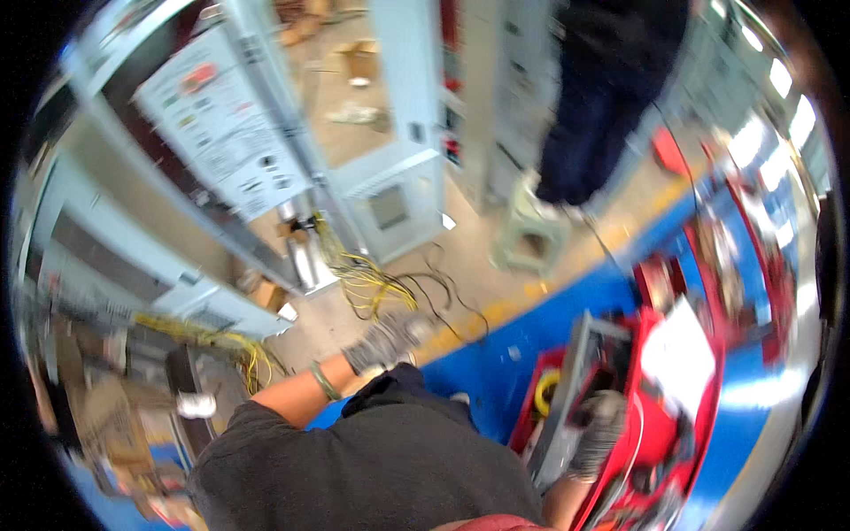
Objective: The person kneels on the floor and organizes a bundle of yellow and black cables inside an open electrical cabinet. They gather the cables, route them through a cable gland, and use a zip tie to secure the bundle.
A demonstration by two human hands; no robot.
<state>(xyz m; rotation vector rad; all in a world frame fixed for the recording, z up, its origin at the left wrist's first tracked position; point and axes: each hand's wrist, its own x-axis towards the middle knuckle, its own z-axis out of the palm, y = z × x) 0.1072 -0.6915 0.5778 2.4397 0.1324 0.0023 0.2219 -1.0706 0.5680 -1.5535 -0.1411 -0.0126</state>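
**Reaching into the red tool cart beside the blue floor strip**

The red tool cart [673,416] stands at the person's right, on the blue floor strip [496,354]. A white sheet [677,354] lies on its top, and a grey metal panel [567,398] leans at its near edge, just beside a yellow coil [544,389].

The right hand [595,434], in a grey work glove, is down against the cart next to the panel. The fingers look curled, but motion blur hides whether they grip anything; it cannot be told.

The left hand [382,343], also gloved, is held out over the floor near a loose tangle of yellow wires [367,283] that trails from the grey cabinet [390,177]. It appears loosely closed and empty, though blur leaves this uncertain.

Judgement: the reach is best made with the body steady and the eyes on the cart, since the view is smeared. Keep clear of the trailing wires. Another person [593,97] stands on a step stool [529,234] ahead, well apart.
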